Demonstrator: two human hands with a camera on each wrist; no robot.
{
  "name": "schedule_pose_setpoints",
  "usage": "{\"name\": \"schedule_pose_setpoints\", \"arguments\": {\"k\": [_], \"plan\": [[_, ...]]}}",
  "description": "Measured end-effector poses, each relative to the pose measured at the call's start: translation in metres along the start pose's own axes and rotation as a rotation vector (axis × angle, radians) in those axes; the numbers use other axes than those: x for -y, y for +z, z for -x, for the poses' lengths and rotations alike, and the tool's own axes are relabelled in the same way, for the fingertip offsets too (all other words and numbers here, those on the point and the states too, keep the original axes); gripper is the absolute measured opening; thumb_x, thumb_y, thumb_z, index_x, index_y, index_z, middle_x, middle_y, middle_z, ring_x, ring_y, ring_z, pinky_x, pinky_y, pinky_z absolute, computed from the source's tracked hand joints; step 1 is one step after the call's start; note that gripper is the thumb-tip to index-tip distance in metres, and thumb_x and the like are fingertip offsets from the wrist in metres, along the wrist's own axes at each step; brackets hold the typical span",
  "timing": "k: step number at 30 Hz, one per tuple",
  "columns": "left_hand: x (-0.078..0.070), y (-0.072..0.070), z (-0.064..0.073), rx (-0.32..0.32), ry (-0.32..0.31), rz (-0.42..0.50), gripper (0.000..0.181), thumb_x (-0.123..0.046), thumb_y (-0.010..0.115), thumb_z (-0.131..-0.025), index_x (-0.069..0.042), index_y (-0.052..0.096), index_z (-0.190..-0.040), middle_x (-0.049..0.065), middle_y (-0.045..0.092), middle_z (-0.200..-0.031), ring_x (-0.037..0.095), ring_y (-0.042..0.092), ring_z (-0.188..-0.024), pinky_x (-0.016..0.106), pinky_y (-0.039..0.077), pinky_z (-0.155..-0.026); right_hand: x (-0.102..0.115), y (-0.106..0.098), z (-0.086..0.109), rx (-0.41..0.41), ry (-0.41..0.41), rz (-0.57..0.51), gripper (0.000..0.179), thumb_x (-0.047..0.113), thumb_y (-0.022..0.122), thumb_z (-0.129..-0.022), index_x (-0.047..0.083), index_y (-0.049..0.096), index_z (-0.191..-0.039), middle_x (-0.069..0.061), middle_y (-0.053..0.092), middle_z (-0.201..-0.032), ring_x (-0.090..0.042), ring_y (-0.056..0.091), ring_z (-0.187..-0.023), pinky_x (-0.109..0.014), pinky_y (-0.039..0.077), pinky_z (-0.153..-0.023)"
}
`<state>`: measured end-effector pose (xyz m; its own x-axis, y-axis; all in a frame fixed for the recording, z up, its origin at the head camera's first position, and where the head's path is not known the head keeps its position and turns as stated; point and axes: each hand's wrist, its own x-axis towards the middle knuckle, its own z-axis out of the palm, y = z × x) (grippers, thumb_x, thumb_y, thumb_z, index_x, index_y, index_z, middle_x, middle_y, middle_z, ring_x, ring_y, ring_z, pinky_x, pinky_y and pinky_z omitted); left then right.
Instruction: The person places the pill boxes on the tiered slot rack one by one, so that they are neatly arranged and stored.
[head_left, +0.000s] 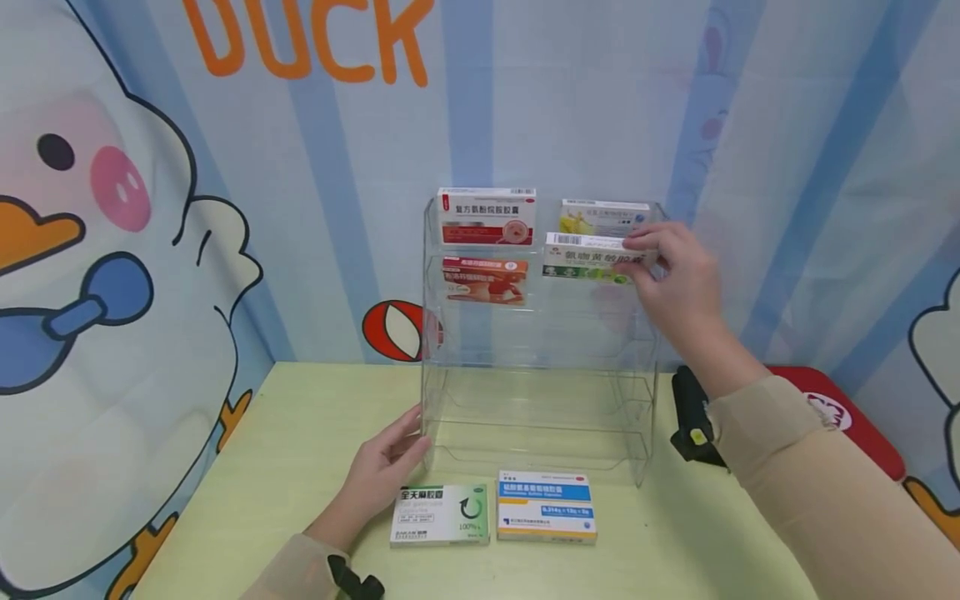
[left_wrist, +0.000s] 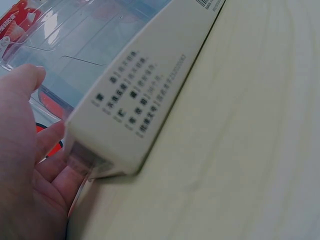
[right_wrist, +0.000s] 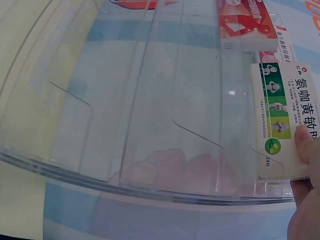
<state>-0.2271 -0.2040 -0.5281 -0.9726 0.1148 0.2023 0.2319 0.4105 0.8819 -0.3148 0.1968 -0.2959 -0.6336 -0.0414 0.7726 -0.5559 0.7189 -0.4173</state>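
R hand [head_left: 678, 279] pinches the R end of a white cardboard medicine box w/ green lower band [head_left: 581, 257], fingers closed on it, thumb on its printed front. Box is at the 2nd tier from top, R side, of a clear plastic tiered rack [head_left: 540, 427]; can't tell if its base sits on the shelf.

L hand [head_left: 384, 462] is at the rack's lower L edge, thumb spread from the fingers, which look loosely bent.

Top tier: white-and-red cardboard box [head_left: 487, 218] on L, white box w/ yellow picture [head_left: 600, 217] on R, just above/behind the pinched one. 2nd tier L: orange-red cardboard box [head_left: 485, 282].

On the pale yellow worktop [head_left: 322, 425], in front of rack: flat white-and-green box [head_left: 442, 515] on L, near L hand, & flat white box w/ blue and yellow bands [head_left: 547, 508] just beside it on R.

R of rack: black object [head_left: 690, 408] & red rounded case [head_left: 870, 433], partly behind R sleeve. Cartoon duck backdrop [head_left: 480, 108] behind.
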Motion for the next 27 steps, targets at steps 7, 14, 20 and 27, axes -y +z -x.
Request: {"name": "schedule_pose_setpoints", "arguments": {"k": [7, 14, 20, 27], "plan": [[-0.001, 0.001, 0.0, -0.007, -0.003, -0.007, 0.059, -0.035, 0.07, -0.11, -0.036, 0.05, -0.166, 0.003, 0.062, -0.163, 0.028, 0.07, -0.14, 0.047, 0.058, -0.116, -0.001, 0.006, 0.007, 0.033, 0.026, 0.023, 0.017, 0.003, 0.085, -0.096, 0.001, 0.081, -0.112, -0.014, 0.076, -0.128, -0.032, 0.072, -0.121, -0.053, 0.063, -0.097], [0.001, 0.002, 0.0, 0.001, -0.009, 0.002, 0.059, -0.038, 0.069, -0.11, -0.039, 0.05, -0.165, 0.002, 0.062, -0.163, 0.027, 0.07, -0.141, 0.045, 0.058, -0.117, -0.002, 0.011, 0.016, 0.028, 0.009, 0.0, 0.018, -0.001, 0.084, -0.095, -0.002, 0.078, -0.112, -0.018, 0.075, -0.128, -0.037, 0.07, -0.124, -0.055, 0.058, -0.106], [0.0, 0.002, 0.0, 0.003, -0.001, 0.002, 0.059, -0.038, 0.069, -0.11, -0.039, 0.05, -0.165, 0.001, 0.061, -0.164, 0.027, 0.069, -0.141, 0.047, 0.057, -0.117, -0.002, 0.015, 0.02, 0.018, 0.015, 0.011, 0.021, -0.001, 0.084, -0.095, -0.001, 0.076, -0.114, -0.018, 0.074, -0.13, -0.037, 0.069, -0.126, -0.055, 0.056, -0.112], [0.0, 0.002, 0.0, -0.001, -0.006, -0.017, 0.059, -0.039, 0.068, -0.11, -0.038, 0.049, -0.166, 0.003, 0.061, -0.164, 0.028, 0.069, -0.141, 0.049, 0.057, -0.117, 0.001, 0.019, 0.023, 0.006, 0.067, 0.018, 0.025, 0.0, 0.083, -0.095, 0.0, 0.076, -0.119, -0.018, 0.073, -0.132, -0.038, 0.069, -0.128, -0.054, 0.053, -0.117]]}}
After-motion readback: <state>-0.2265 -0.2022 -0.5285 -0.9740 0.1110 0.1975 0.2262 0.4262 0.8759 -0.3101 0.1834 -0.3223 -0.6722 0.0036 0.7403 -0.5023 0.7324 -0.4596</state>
